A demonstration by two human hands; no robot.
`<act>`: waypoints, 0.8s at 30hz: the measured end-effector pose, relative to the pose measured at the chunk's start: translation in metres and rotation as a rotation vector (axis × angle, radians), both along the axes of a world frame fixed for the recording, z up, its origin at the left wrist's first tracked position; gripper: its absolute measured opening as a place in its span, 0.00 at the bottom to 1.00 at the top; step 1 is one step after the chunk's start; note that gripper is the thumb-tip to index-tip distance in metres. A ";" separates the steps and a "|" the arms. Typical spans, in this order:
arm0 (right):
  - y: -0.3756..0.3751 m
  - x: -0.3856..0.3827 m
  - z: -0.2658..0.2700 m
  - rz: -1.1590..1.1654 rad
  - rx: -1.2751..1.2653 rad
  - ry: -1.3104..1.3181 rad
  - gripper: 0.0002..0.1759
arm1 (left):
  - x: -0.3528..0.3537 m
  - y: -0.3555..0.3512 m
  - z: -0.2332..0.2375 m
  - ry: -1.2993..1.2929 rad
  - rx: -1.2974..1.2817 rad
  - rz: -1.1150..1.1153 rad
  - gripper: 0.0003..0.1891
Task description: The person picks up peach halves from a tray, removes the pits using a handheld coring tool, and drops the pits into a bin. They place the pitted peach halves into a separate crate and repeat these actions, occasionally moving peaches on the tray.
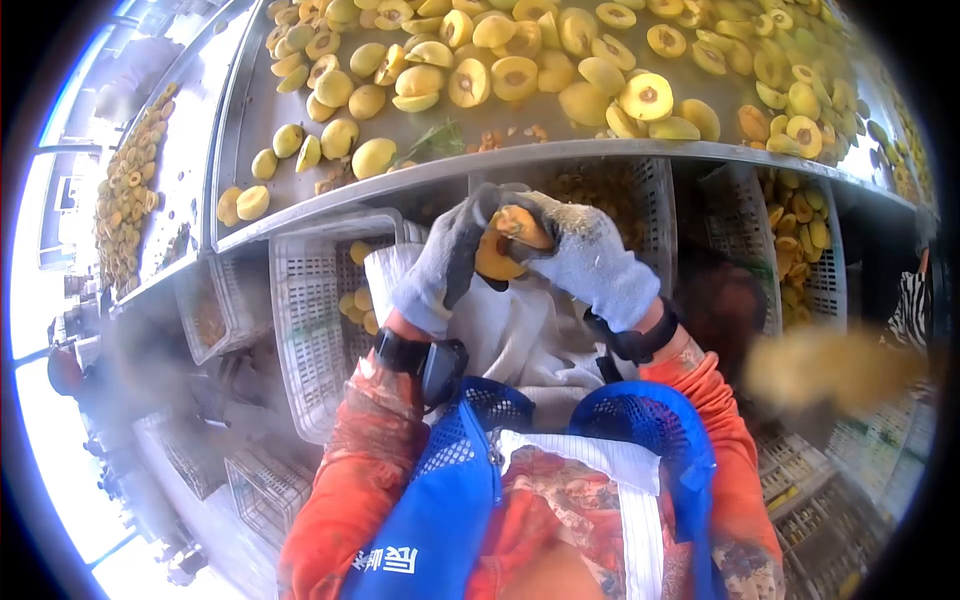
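Observation:
Both hands wear grey and white work gloves and meet just below the metal table's front edge. My left hand (447, 255) has its fingers closed round one side of a halved yellow peach (497, 260). From the other side my right hand (590, 250) grips the same fruit, fingers curled at its top. The peach's cut face shows orange-brown at its upper part. Whether a small tool sits in the right hand, I cannot tell. Beneath the hands lies a whitish cloth or apron (515, 325) over the lap.
Many halved peaches (515, 78) cover the metal table (300, 225), some with pits showing. A green leaf (437, 143) lies near its edge. Below stand white plastic crates (300, 330), some with fruit. A blurred yellowish shape (835, 368) is at right. Another fruit-laden table (135, 195) stands left.

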State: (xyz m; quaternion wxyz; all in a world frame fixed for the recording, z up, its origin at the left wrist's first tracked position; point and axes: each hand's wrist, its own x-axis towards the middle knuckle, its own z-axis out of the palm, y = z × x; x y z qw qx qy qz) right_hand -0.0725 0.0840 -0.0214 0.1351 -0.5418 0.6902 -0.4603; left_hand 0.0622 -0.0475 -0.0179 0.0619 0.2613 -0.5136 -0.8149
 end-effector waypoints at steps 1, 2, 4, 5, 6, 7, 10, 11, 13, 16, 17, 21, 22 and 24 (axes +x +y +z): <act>0.001 -0.001 0.004 -0.007 0.015 0.133 0.17 | 0.004 -0.001 -0.002 -0.024 0.161 -0.078 0.26; 0.004 0.000 0.012 -0.082 0.010 0.091 0.17 | 0.000 0.004 -0.004 -0.075 -0.002 -0.058 0.26; 0.008 0.002 0.029 -0.237 -0.013 0.015 0.17 | -0.010 0.016 0.000 -0.217 -0.326 -0.019 0.27; 0.013 0.003 0.025 -0.320 -0.012 -0.066 0.16 | -0.007 0.011 -0.033 -0.080 -0.520 0.050 0.26; 0.019 0.008 0.020 -0.319 0.036 -0.106 0.16 | -0.002 0.006 -0.067 0.054 -0.710 0.121 0.25; 0.026 0.012 0.016 -0.316 0.087 -0.146 0.16 | -0.003 0.004 -0.069 0.118 -0.826 0.121 0.25; 0.036 0.028 0.008 -0.247 0.320 -0.106 0.16 | -0.009 -0.001 -0.057 0.211 -0.787 0.052 0.26; 0.037 0.033 0.004 -0.257 0.325 -0.088 0.17 | -0.012 0.001 -0.044 0.243 -0.586 0.058 0.27; 0.036 0.038 -0.002 -0.277 0.354 -0.064 0.21 | -0.022 0.016 -0.014 0.359 0.318 0.194 0.27; 0.031 0.039 -0.006 -0.300 0.408 -0.050 0.28 | -0.025 0.024 -0.009 0.389 0.708 0.241 0.25; 0.031 0.038 -0.007 -0.304 0.410 -0.050 0.29 | -0.026 0.025 -0.009 0.385 0.677 0.231 0.24; 0.030 0.039 -0.008 -0.305 0.489 -0.007 0.28 | -0.031 0.032 -0.012 0.307 0.420 0.361 0.22; 0.029 0.040 -0.010 -0.297 0.489 -0.030 0.28 | -0.032 0.035 -0.010 0.271 0.310 0.392 0.22; 0.028 0.044 -0.017 -0.280 0.491 -0.075 0.26 | -0.036 0.043 -0.003 0.224 0.120 0.443 0.20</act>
